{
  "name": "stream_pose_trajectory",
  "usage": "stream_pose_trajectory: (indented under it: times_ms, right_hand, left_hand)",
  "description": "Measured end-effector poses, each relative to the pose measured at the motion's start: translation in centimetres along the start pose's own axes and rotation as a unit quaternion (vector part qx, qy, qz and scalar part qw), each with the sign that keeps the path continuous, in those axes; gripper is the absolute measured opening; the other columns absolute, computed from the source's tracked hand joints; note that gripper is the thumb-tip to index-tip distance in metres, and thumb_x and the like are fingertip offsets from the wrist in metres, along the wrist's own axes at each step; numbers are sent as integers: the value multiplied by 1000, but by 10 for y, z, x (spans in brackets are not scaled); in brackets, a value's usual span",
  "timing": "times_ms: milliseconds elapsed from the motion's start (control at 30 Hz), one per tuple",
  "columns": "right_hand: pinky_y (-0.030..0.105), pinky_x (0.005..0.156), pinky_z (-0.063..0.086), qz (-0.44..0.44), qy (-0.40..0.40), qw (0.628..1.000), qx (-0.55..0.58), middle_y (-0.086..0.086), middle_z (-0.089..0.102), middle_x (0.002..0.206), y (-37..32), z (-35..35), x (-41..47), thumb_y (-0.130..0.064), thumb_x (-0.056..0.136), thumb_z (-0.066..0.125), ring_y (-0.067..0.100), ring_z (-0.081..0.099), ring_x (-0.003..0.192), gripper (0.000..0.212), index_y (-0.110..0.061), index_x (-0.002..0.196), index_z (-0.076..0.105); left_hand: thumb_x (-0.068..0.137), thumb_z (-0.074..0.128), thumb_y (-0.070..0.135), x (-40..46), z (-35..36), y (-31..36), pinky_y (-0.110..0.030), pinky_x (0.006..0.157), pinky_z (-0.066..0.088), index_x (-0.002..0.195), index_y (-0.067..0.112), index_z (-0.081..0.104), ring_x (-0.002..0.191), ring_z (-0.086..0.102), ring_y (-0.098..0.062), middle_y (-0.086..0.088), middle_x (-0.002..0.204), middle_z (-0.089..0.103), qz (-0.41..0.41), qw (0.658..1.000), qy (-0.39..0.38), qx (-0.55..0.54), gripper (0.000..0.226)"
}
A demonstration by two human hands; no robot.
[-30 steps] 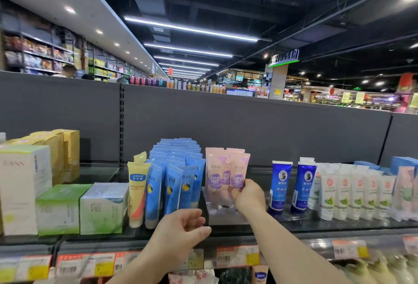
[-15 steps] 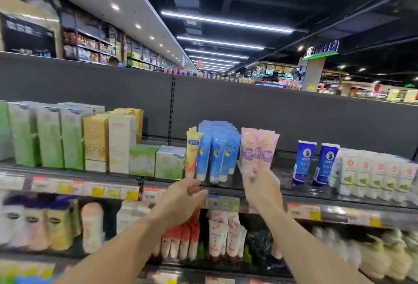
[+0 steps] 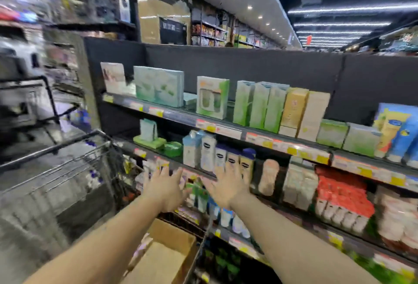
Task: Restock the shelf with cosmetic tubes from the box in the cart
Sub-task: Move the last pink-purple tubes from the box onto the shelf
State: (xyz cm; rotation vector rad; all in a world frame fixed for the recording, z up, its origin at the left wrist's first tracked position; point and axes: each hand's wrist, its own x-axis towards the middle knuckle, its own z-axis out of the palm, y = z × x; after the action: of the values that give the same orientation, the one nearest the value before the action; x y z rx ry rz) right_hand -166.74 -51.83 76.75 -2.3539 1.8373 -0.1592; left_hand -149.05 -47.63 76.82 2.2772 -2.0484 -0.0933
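The view is blurred by motion. Both my arms stretch forward in front of the shelf unit. My left hand (image 3: 166, 190) and my right hand (image 3: 227, 187) are side by side with fingers spread, and neither holds anything. Below them an open brown cardboard box (image 3: 167, 254) sits in a wire shopping cart (image 3: 67, 170); pale tubes (image 3: 141, 249) show at its left edge. Blue and yellow tubes (image 3: 400, 134) stand at the far right of the top shelf (image 3: 228, 129). The pink tubes are out of view.
Green, white and yellow cartons (image 3: 267, 107) line the top shelf. White bottles with dark caps (image 3: 224, 159) stand on the second shelf, with red and white packs (image 3: 341, 195) to the right. The cart's wire side lies to my left, with the aisle floor beyond it.
My view has swung left and down, away from the pink tubes toward the cart and box. My right hand has left the pink tubes, and both hands have spread open and come down.
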Motion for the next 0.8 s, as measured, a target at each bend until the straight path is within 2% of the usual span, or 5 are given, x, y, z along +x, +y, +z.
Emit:
stream_pose_trajectory:
  times_ms: [67,167,333,600,800]
  right_hand:
    - [53,119,-3,-36,1,999,14,4,2,164,-53,10,13,-61,97,24,30,-6,150,69,-28,156,10]
    - [54,120,-2,-80,-9,997,7,6,4,164,-121,29,32,-59,98,28,30,-5,151,68,-28,156,11]
    - [55,119,-1,-140,-27,990,24,4,5,164,-198,71,74,-60,95,33,31,-5,150,72,-29,155,10]
    - [54,120,2,-171,-43,984,39,8,8,163,-254,110,153,-62,96,33,32,-2,150,73,-24,155,15]
    - [52,120,4,-122,-67,990,31,6,7,164,-264,135,201,-63,95,33,31,0,150,71,-28,155,15]
  left_hand:
    - [90,35,70,-8,-3,-52,-55,119,9,154,32,15,150,2,-34,-7,164,3,-46,998,30,-3,77]
    - [89,36,72,-15,0,-116,-55,119,6,154,33,16,150,-1,-34,-7,164,2,-104,994,29,-5,78]
    - [90,38,69,-6,14,-195,-56,119,5,153,33,14,150,-4,-35,-10,164,1,-174,984,42,14,77]
    - [91,36,68,57,26,-266,-54,120,-2,155,34,9,150,-8,-32,-7,164,-3,-231,972,30,11,77]
    - [92,34,68,106,45,-295,-54,120,-3,156,32,7,150,-11,-32,-9,164,-6,-206,979,-1,6,78]
